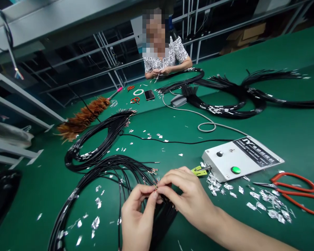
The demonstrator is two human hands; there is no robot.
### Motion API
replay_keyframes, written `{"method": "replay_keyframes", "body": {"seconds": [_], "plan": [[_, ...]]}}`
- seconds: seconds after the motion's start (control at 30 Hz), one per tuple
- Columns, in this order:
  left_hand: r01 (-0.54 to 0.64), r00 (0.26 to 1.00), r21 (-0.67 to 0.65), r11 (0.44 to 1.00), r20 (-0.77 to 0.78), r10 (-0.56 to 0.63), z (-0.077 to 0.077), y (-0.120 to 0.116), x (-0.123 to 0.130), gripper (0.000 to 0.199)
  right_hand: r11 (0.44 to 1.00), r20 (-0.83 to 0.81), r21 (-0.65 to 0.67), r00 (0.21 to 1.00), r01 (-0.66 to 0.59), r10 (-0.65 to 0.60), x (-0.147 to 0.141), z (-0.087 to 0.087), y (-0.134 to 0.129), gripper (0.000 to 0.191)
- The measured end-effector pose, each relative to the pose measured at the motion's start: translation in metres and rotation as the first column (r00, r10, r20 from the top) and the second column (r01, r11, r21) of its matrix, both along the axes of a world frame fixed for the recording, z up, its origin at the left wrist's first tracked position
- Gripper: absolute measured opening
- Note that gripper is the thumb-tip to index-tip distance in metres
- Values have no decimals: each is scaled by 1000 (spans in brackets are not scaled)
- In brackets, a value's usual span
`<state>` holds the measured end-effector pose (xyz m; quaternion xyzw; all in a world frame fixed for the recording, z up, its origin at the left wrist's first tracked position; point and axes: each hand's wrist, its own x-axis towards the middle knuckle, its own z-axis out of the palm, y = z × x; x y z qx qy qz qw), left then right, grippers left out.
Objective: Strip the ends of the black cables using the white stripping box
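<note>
Left hand (138, 212) and right hand (189, 195) pinch a fine wire end (156, 187) at near centre, by black cables (112, 162); it could snap (it looks thin) if pulled too hard.

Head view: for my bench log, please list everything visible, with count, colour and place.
table: one, green, beneath everything
cable bundles: several, black, left and far right
foil scraps: many, silver, scattered
machine box: one, pale grey, right
clip-like part: one, yellow-green, box's left end
scissors: one, red-handled, right
small tools: two, orange-handled, far side
tape-like ring: one, white, between them
phone-like slab: one, dark, right of ring
duster: one, brown, left
pedal-like device: one, grey, centre
cartons: count unclear, brown, background
racks: several, grey, background
hanging cable: at least one, grey, top left
co-worker: one, black-and-white shirt, opposite
left hand: one, bare, pinching wire ends
right hand: one, bare, pinching there too
</note>
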<state>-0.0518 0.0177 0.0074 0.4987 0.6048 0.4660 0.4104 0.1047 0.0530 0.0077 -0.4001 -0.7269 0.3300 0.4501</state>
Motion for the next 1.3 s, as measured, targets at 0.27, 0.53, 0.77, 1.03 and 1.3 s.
{"method": "replay_keyframes", "body": {"seconds": [0.27, 0.53, 0.77, 1.03, 1.3], "plan": [[179, 979, 122, 976, -116, -165, 6, 9, 6, 21, 958, -123, -279, 992, -63, 29, 3, -4, -3, 18], [195, 980, 204, 959, -75, -184, 8, 14, 13, 7, 889, -287, -440, 958, -128, -4, 4, -10, -7, 17], [340, 922, 304, 890, -295, -251, 2, 20, 14, 11, 945, -20, -327, 1000, -10, 4, 19, -10, -3, 15], [486, 813, 274, 830, -489, -315, -12, 34, 11, 17, 977, 244, -205, 970, 52, -1, 27, -17, 3, 14], [263, 952, 90, 961, -184, -244, -2, 21, 44, 16, 999, 300, -22, 954, 28, -20, 56, -12, -1, 18]]}}
